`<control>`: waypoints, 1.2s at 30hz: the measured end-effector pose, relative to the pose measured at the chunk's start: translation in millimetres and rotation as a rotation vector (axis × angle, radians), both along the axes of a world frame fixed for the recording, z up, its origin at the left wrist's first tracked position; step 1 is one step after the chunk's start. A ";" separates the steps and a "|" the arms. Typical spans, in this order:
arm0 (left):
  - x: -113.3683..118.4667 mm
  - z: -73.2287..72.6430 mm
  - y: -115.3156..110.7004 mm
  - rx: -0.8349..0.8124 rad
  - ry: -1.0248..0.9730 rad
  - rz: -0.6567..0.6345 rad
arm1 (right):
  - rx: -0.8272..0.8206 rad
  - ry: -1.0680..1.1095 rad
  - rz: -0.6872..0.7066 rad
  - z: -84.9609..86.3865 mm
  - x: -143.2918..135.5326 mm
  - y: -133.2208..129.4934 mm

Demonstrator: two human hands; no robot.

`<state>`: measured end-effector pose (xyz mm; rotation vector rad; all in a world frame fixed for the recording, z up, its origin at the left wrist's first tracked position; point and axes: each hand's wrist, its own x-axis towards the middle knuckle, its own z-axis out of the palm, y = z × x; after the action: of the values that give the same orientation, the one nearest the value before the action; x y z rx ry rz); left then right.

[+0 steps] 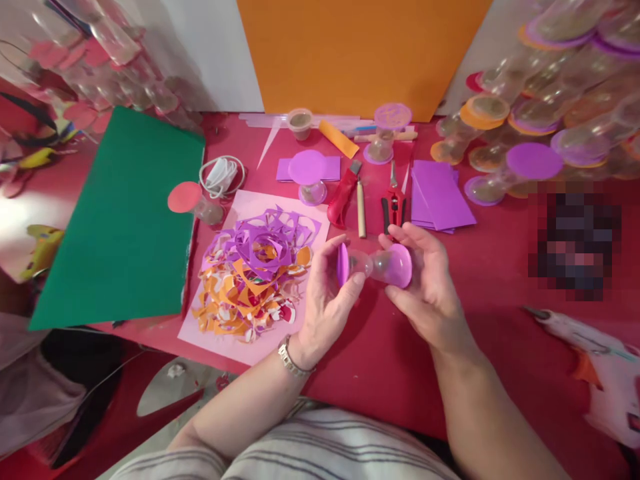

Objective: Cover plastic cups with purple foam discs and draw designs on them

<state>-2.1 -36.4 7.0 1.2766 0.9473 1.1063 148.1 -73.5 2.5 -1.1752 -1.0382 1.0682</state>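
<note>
A clear hourglass (369,265) with a purple disc on each end lies sideways between my hands, above the red table. My left hand (327,300) is wrapped round its left end, thumb on the clear bulb. Around the right purple disc my right hand (430,293) curves, thumb below and fingers above, so that end sits within its grasp. Beyond the hands are a red-handled cutter (343,197), a wooden-handled tool (361,210), red pliers (394,203) and a stack of purple cards (441,197).
Purple and orange paper scraps (260,267) cover a pink sheet at the left. Farther left lies a green board (125,227). Several hourglasses (535,160) are stacked at the back right. A glue gun (595,373) rests at the right. Part of a person (35,393) shows at lower left.
</note>
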 end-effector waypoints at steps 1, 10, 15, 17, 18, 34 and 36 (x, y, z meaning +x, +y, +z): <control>0.3 0.2 -0.5 0.014 0.008 0.011 | -0.018 0.028 0.019 0.9 0.3 -0.2; 0.2 2.3 -2.8 0.029 -0.015 -0.036 | -0.172 0.085 -0.092 1.9 3.5 1.5; 3.4 6.1 -2.4 -0.131 -0.054 -0.118 | -0.171 0.153 -0.187 11.6 1.9 2.8; 4.8 8.5 -2.3 -0.178 -0.033 -0.096 | -0.188 0.125 -0.209 14.7 1.1 1.8; 5.0 9.9 -2.1 -0.188 -0.006 -0.078 | -0.205 0.099 -0.220 16.5 -0.1 1.7; -1.3 13.0 -5.2 -0.167 0.075 0.113 | -0.247 -0.130 -0.281 15.7 -8.8 4.8; -3.0 14.6 -4.1 -0.108 0.076 0.120 | -0.231 -0.044 -0.225 14.6 -8.7 3.0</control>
<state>-5.1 -40.5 21.6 1.1927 1.1380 1.0896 139.4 -70.5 17.1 -1.4702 -0.8085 1.0054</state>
